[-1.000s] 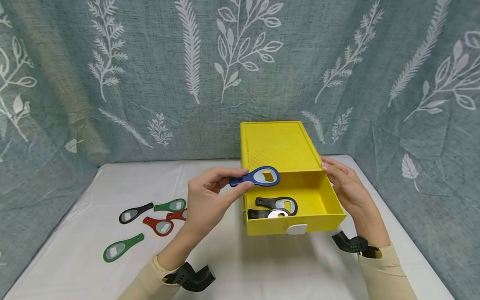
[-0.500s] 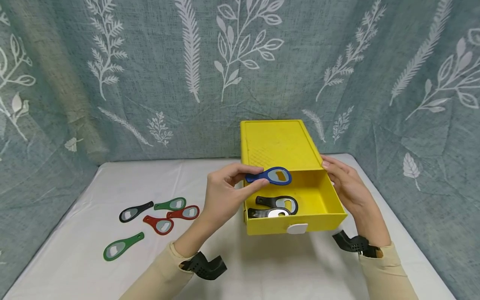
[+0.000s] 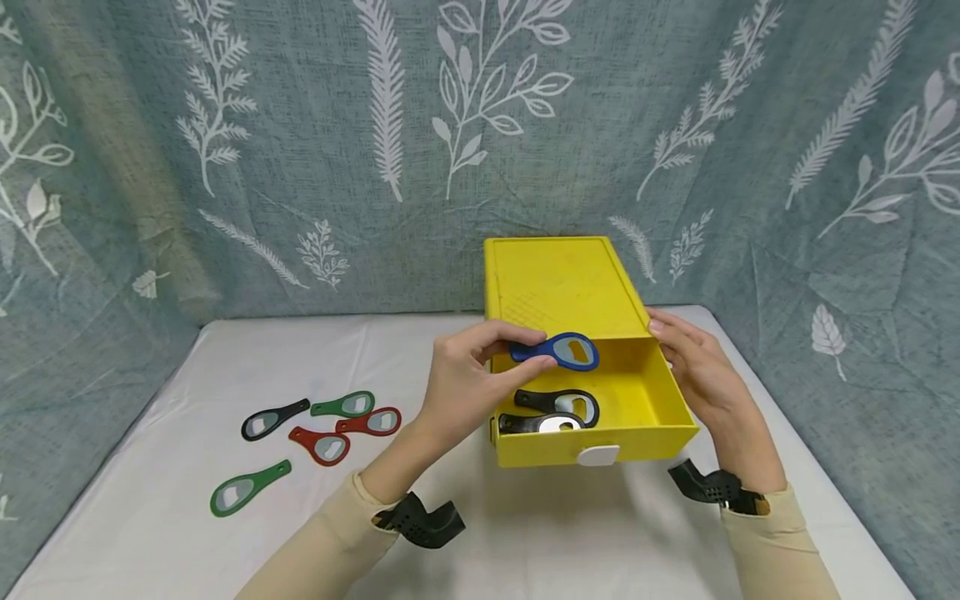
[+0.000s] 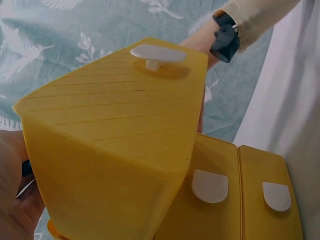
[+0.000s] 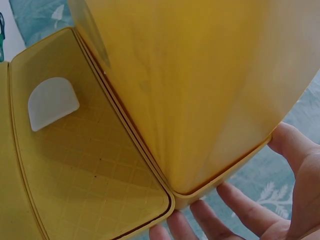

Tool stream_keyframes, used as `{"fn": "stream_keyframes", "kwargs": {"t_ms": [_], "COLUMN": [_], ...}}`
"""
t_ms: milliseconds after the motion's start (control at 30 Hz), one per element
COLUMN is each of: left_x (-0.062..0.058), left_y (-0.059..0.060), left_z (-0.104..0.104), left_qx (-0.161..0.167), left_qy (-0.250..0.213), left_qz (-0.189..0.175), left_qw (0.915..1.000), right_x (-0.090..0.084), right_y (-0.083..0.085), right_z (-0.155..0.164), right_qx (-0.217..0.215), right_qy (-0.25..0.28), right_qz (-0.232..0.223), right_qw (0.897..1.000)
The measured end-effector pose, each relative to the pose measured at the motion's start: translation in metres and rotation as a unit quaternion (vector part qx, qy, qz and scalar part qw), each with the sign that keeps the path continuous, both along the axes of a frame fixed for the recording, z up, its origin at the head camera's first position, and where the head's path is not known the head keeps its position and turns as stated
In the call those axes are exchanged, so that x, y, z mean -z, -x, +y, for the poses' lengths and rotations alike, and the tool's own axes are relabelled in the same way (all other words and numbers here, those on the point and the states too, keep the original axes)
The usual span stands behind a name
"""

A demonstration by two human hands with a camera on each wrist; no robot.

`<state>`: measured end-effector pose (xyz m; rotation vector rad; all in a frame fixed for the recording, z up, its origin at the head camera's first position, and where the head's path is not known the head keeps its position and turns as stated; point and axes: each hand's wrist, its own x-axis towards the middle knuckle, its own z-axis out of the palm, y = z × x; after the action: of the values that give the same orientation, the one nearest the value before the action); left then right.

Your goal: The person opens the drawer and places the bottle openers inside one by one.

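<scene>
From the head view I see my left hand point(image 3: 461, 379) pinching the handle of a blue bottle opener point(image 3: 557, 352) between thumb and curled fingers point(image 3: 501, 332), holding it level over the open yellow drawer point(image 3: 600, 437), near its left wall and clear of the drawer floor. The drawer is pulled out of a yellow box point(image 3: 562, 283) that stands on the white bench point(image 3: 525, 533), and it has a white pull tab point(image 3: 597, 455) on its front. Two black bottle openers point(image 3: 558, 404) lie inside the drawer, one partly over the other, right below the blue one. My right hand point(image 3: 701, 379) rests against the right side of the box where the drawer comes out, its fingers fairly straight and laid along the yellow plastic rather than wrapped around it; the right wrist view shows those fingers point(image 5: 240, 210) spread loosely under the yellow edge. The left wrist view is filled by the drawer's patterned front point(image 4: 115, 150) and its tab, so I cannot see the opener's grip there beyond a sliver of palm. Well apart on the left of the bench lie five more openers: a black one point(image 3: 272, 419), a green one point(image 3: 343, 406), two red ones point(image 3: 369, 422) touching or nearly so, and a second green one point(image 3: 247, 489) nearer to me.
</scene>
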<state>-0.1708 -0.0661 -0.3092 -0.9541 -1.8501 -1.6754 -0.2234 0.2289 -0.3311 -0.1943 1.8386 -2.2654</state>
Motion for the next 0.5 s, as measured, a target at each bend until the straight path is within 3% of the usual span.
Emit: {"fn": "stream_keyframes", "kwargs": {"t_ms": [500], "left_x": [-0.0003], "left_y": [0.0065], "left_z": [0.0038], "left_qx": [-0.024], "left_qy": [0.035], "left_qz": [0.012], "left_qw": [0.9990], "right_x": [0.0008], "right_y": [0.0016], "right_z": [0.0010], "right_qx": [0.005], "right_qy": [-0.002], "right_qz": [0.004], "right_qw": [1.000]}}
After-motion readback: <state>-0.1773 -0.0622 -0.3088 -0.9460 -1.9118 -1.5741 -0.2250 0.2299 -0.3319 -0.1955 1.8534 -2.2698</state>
